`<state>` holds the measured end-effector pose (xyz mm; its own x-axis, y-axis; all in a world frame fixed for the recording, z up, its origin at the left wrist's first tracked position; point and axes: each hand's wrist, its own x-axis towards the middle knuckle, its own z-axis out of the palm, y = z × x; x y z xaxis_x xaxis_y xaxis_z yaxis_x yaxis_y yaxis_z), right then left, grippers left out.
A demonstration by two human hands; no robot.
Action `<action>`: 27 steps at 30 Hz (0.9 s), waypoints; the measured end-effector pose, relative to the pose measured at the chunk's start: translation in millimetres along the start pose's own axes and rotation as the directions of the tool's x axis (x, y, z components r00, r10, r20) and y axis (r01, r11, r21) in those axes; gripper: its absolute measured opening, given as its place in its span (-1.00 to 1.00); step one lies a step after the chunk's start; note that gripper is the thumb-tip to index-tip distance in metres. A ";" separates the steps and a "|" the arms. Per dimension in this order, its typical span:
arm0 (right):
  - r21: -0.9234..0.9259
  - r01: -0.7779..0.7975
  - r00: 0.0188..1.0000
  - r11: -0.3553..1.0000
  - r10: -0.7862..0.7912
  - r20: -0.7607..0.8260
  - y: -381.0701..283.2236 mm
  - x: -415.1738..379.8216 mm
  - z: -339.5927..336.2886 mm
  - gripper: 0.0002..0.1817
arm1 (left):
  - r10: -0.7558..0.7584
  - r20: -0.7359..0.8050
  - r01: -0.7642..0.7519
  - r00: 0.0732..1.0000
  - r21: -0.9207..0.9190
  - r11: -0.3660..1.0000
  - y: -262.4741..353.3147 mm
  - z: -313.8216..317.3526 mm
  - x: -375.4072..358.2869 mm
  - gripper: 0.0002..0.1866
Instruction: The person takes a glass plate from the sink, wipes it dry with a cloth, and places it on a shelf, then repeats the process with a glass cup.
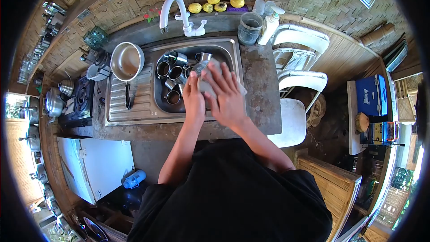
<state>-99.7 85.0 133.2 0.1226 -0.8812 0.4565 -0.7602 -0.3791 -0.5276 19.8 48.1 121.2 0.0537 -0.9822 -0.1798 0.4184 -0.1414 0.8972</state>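
Observation:
My left hand [194,101] is over the sink basin [232,58], its fingers curled around the near left side of a greyish cloth [205,86]. From the right, my right hand [226,93] presses on the same cloth with its fingers laid across it. A pale edge of the cloth shows beyond the right fingers; the rest is hidden under my hands. Several metal mugs [173,97] lie jumbled in the basin to the left of my hands. One more mug [204,57] sits at the basin's far side.
A saucepan [127,61] rests on the ridged drainboard [143,103]. Behind the sink rises a white faucet [166,9], with yellow fruits [195,8] on the ledge. A dark tumbler [250,29] and pump bottle [270,27] stand right, near white chairs [291,107].

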 end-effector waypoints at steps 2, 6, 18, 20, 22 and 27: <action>-0.067 0.114 0.992 0.991 -0.110 0.067 -8.4 -9.3 -1.0 -0.39 | -0.029 0.050 0.035 0.998 -0.130 0.991 10.8 -4.7 0.4 -0.52; 0.105 -0.002 0.998 0.994 0.009 -0.070 13.6 7.4 3.0 -0.41 | -0.053 0.076 0.052 0.996 0.019 0.998 2.6 -13.3 -0.8 -0.45; 0.304 -0.032 0.988 0.952 0.077 -0.135 26.5 38.9 -6.2 -0.45 | 0.105 0.156 -0.119 0.982 0.085 0.989 -26.2 -9.0 -17.3 -0.62; 0.096 0.045 0.989 0.994 -0.031 -0.145 8.8 38.1 -10.7 -0.49 | 0.105 0.173 -0.110 0.979 0.018 0.994 -24.3 -8.4 -16.2 -0.62; -0.109 0.209 0.977 0.972 -0.212 -0.018 -1.0 35.1 -16.6 -0.50 | -0.003 0.167 0.012 0.986 -0.050 0.999 -22.5 -8.6 -17.8 -0.62; 0.145 -0.062 0.970 0.988 0.094 -0.224 24.6 58.0 0.0 -0.56 | 0.021 0.224 -0.014 0.974 -0.033 0.999 -25.5 -13.2 -18.0 -0.57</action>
<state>-111.2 24.6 146.7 -0.0954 -0.8271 0.5540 -0.6658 -0.3607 -0.6531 20.1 71.1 96.2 -0.1420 -0.9877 -0.0660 0.4470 -0.1234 0.8860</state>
